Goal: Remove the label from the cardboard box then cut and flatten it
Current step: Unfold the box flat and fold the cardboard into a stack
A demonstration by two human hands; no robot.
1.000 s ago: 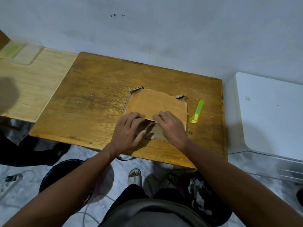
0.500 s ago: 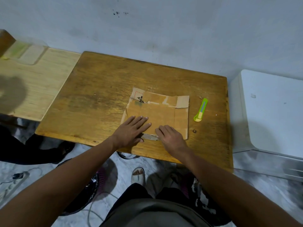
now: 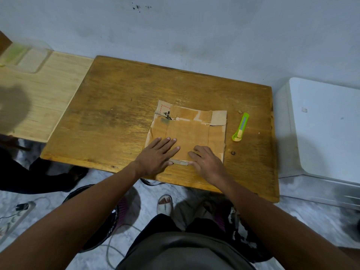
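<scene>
Cardboard box (image 3: pixel 191 133) flat on wooden table (image 3: pixel 120 114) (grey wall behind), both hands' grip flat, pressing it

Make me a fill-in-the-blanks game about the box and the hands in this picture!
1. The cardboard box lies ____ on the wooden table.
2. The left hand and the right hand both ____ down on the cardboard.
3. The cutter beside the box is ____ in colour.
4. ____ holds the cutter.

Missing words: flat; press; green; Nobody

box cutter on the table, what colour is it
The box cutter is bright lime green with a grey slider strip, seen best in the head view.
</scene>
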